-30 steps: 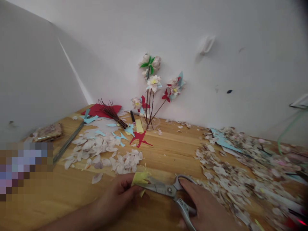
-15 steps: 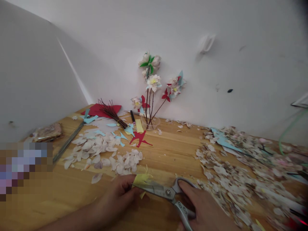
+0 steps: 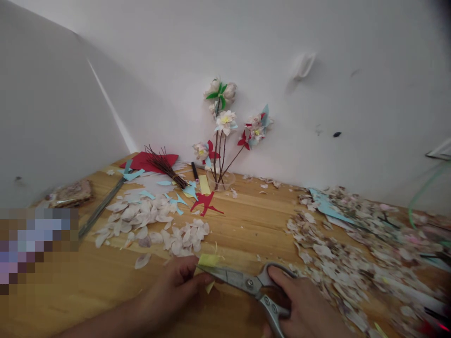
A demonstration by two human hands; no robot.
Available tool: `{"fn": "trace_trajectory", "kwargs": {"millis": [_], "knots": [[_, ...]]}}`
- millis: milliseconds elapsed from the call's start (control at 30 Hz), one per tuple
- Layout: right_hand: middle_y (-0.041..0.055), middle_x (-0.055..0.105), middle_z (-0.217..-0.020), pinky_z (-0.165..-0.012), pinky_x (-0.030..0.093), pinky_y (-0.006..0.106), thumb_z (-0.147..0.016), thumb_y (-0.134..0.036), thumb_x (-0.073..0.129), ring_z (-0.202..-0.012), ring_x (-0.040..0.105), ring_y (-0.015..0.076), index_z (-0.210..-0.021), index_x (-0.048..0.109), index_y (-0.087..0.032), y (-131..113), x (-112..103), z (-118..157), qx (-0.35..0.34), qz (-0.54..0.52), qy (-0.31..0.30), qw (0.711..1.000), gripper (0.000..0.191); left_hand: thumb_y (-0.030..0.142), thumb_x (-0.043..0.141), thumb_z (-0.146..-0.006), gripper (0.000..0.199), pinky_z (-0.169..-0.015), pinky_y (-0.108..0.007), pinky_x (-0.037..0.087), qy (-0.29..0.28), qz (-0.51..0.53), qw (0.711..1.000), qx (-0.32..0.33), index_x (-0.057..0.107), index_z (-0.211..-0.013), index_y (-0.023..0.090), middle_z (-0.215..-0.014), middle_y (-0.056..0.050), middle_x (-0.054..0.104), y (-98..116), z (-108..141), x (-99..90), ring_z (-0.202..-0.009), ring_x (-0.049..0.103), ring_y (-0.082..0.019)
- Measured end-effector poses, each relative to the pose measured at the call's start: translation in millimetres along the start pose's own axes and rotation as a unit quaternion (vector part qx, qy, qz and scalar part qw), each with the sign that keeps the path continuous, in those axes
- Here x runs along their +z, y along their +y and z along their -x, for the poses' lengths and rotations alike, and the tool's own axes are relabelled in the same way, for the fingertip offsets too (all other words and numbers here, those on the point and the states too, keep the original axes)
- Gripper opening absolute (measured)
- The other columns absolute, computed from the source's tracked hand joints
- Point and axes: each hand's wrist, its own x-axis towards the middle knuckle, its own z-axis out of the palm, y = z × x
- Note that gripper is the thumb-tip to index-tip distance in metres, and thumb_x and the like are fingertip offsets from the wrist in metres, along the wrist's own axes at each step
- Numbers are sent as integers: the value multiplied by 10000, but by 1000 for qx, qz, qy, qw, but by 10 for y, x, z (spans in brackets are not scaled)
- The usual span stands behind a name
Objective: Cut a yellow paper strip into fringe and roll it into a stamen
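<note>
My left hand (image 3: 181, 279) pinches a small strip of yellow paper (image 3: 208, 259) whose upper edge shows thin cut fringes. In my right hand (image 3: 299, 298) are metal scissors (image 3: 243, 280), with a thumb and fingers through the two loops. The blades point left and lie across the yellow paper, close to my left fingertips. Beyond my hands lie piles of pale dried petals (image 3: 188, 235). Further back, several handmade flowers (image 3: 225, 121) on brown twigs stand in a clear container (image 3: 229, 180) by the wall.
A bundle of twigs (image 3: 165, 166) rests on red paper (image 3: 141, 162) at the back left, near blue scraps and a red cut-out (image 3: 206, 205). Dried petals (image 3: 327, 253) spread over the right side, with a blue sheet (image 3: 329, 206) among them. A wrapped packet (image 3: 70, 193) lies far left.
The scissors and my right hand have shifted slightly right and down. The yellow paper remains in my left hand, at a slightly different angle.
</note>
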Motion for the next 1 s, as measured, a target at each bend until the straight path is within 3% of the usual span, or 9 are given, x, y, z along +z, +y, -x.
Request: {"fn": "trace_trajectory", "kwargs": {"millis": [400,500,633,833,1000], "knots": [[-50,649,-675,-524,348,229,-506,-259,730,-602,550,158,-703,515,-250,-9,-15,11,9,7,6,1000,291,417,548,-761,285,-515,-200,398,5,11,1000,-1,672,-780,161,-619,7,603,-29,-2,11,-519,501,-94],[1,664,-866,-674,406,268,-485,-296,749,-788,580,208,-822,554,-249,-27,-11,18,7,12,11,1000,392,371,546,-769,247,-529,-205,418,1,10,1000,-1,671,-790,159,-648,-1,624,-31,-7,2,-542,518,-102],[67,613,-1065,-828,392,332,-489,-344,747,-966,539,261,-984,552,-227,-17,20,18,23,19,-4,1000,545,345,522,-784,232,-526,-201,428,-6,16,1000,5,676,-861,189,-690,0,648,-23,-6,-1,-556,523,-104],[42,630,-964,-765,404,317,-517,-316,717,-873,555,243,-888,551,-234,-24,15,14,10,21,-9,1000,414,262,509,-780,203,-660,-230,434,5,-41,997,59,698,-761,189,-694,-4,671,51,-11,-1,-671,569,-137],[24,624,-952,-733,388,293,-539,-309,715,-852,550,223,-866,549,-238,-37,-2,11,-7,13,-4,1000,373,279,499,-790,212,-702,-251,437,10,-39,998,52,693,-794,193,-718,-11,679,43,-17,-10,-708,580,-152]]}}
